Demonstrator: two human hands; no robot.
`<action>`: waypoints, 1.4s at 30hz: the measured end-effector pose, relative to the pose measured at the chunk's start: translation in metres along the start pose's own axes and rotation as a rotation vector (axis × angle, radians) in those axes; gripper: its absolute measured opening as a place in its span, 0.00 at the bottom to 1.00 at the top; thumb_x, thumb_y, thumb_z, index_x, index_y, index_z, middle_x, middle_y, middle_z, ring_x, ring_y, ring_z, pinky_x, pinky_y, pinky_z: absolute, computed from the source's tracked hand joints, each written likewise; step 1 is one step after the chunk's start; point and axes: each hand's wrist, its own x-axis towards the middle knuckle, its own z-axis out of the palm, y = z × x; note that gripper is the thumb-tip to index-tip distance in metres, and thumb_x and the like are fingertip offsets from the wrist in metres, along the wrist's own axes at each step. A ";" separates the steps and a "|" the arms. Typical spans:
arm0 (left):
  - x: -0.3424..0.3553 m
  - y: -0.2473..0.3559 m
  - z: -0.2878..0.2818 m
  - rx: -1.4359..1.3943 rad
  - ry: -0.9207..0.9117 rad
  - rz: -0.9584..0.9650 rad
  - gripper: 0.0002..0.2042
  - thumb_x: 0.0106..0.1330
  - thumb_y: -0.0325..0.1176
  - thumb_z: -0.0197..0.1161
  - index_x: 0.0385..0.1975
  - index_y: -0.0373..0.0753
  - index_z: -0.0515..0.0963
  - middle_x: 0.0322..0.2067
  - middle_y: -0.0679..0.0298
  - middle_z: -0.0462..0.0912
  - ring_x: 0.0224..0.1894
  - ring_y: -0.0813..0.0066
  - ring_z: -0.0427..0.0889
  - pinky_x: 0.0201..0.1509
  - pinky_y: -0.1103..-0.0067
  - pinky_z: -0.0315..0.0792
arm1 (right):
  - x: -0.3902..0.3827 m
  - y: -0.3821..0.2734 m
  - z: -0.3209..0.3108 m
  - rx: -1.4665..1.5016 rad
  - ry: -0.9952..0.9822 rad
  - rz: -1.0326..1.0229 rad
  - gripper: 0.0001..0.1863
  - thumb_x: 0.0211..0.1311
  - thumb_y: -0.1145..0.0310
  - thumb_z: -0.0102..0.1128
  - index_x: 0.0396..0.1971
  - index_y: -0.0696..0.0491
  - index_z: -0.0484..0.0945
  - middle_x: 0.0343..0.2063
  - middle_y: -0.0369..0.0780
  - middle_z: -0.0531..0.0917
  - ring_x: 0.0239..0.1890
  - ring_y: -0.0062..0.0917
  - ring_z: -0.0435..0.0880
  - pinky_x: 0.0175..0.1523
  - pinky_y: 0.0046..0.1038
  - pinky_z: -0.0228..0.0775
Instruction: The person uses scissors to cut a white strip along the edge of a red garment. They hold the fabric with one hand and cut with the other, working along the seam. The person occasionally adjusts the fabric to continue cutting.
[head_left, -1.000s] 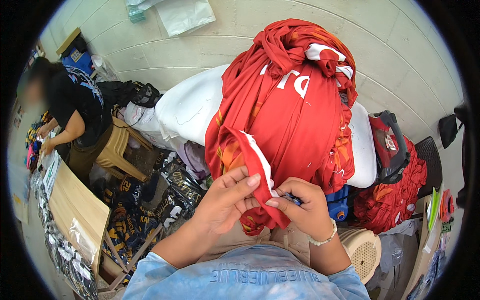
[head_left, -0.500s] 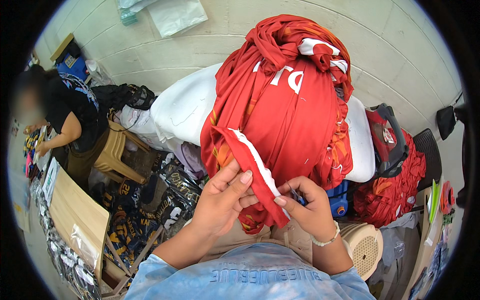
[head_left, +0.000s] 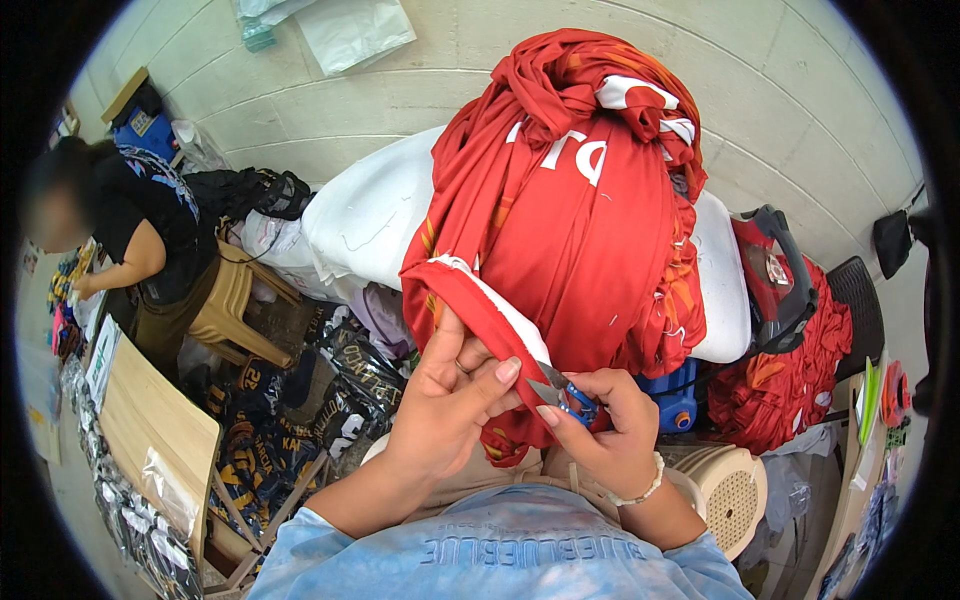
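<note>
Head view: scissors (head_left: 580, 405) pointing at a red band (head_left: 472, 312)

The left hand (head_left: 440, 420) is pinching the band, apparently presenting its white edge (head_left: 512, 320) flat; the right hand (head_left: 622, 425) is gripping the scissors, angling their blades in. The band is resting against the red garment pile (head_left: 580, 260).

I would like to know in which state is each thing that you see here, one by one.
Scissors: held, blades seemingly parted at the cloth edge.
Red band: pinched, white side showing along it.
Left hand: closed on the band.
Right hand: closed on the scissors.
Red cloth heap: gathered in folds.
White board: partly covered.
Beige chair: upright.
Farther red pile: crumpled.
</note>
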 end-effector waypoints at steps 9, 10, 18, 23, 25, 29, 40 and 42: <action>0.002 -0.003 -0.002 0.152 0.020 0.140 0.42 0.59 0.13 0.54 0.68 0.46 0.38 0.51 0.61 0.69 0.55 0.73 0.71 0.58 0.74 0.69 | 0.000 0.008 0.002 -0.020 0.069 -0.084 0.17 0.46 0.73 0.73 0.35 0.61 0.75 0.23 0.42 0.80 0.24 0.24 0.81 0.28 0.21 0.71; 0.002 -0.003 -0.003 0.160 0.019 0.144 0.41 0.58 0.12 0.55 0.68 0.46 0.39 0.51 0.60 0.69 0.54 0.73 0.72 0.58 0.74 0.69 | 0.000 0.009 0.001 -0.013 0.057 -0.082 0.17 0.45 0.73 0.73 0.35 0.61 0.75 0.23 0.42 0.80 0.24 0.24 0.81 0.28 0.21 0.71; 0.005 -0.001 -0.004 0.194 0.007 0.151 0.40 0.58 0.12 0.55 0.66 0.43 0.41 0.49 0.59 0.70 0.53 0.71 0.74 0.57 0.74 0.70 | 0.000 0.017 0.000 0.059 0.014 -0.075 0.19 0.44 0.72 0.74 0.35 0.60 0.76 0.21 0.41 0.79 0.22 0.23 0.80 0.28 0.21 0.70; 0.004 0.001 -0.004 0.194 -0.035 0.131 0.41 0.58 0.12 0.56 0.66 0.43 0.40 0.50 0.58 0.70 0.53 0.71 0.74 0.56 0.74 0.72 | 0.005 0.014 -0.001 0.032 0.027 -0.096 0.19 0.43 0.71 0.75 0.34 0.60 0.77 0.21 0.42 0.80 0.21 0.24 0.80 0.27 0.22 0.70; 0.004 0.001 -0.003 0.179 -0.043 0.118 0.41 0.58 0.12 0.56 0.66 0.43 0.39 0.50 0.58 0.70 0.53 0.71 0.74 0.56 0.74 0.72 | 0.006 0.013 -0.002 0.021 0.016 -0.100 0.19 0.43 0.70 0.75 0.34 0.60 0.77 0.21 0.42 0.80 0.21 0.25 0.80 0.27 0.22 0.70; 0.004 -0.001 -0.003 0.164 -0.041 0.111 0.41 0.58 0.12 0.56 0.66 0.43 0.40 0.50 0.59 0.71 0.53 0.71 0.74 0.55 0.75 0.72 | 0.009 0.012 -0.002 -0.001 0.001 -0.107 0.19 0.42 0.69 0.75 0.33 0.60 0.77 0.21 0.43 0.80 0.20 0.26 0.79 0.26 0.22 0.71; 0.004 -0.003 -0.002 0.170 -0.019 0.157 0.41 0.59 0.13 0.55 0.67 0.43 0.39 0.50 0.59 0.71 0.53 0.72 0.74 0.56 0.76 0.71 | 0.009 0.008 0.005 0.363 -0.074 0.224 0.13 0.46 0.76 0.69 0.30 0.57 0.73 0.22 0.37 0.77 0.24 0.17 0.76 0.30 0.18 0.67; 0.005 -0.002 -0.004 0.179 0.043 0.193 0.42 0.59 0.13 0.55 0.68 0.43 0.37 0.50 0.58 0.71 0.52 0.73 0.74 0.56 0.76 0.71 | 0.009 0.011 0.001 0.183 -0.164 0.217 0.11 0.46 0.79 0.66 0.29 0.57 0.73 0.21 0.36 0.76 0.23 0.17 0.74 0.30 0.18 0.66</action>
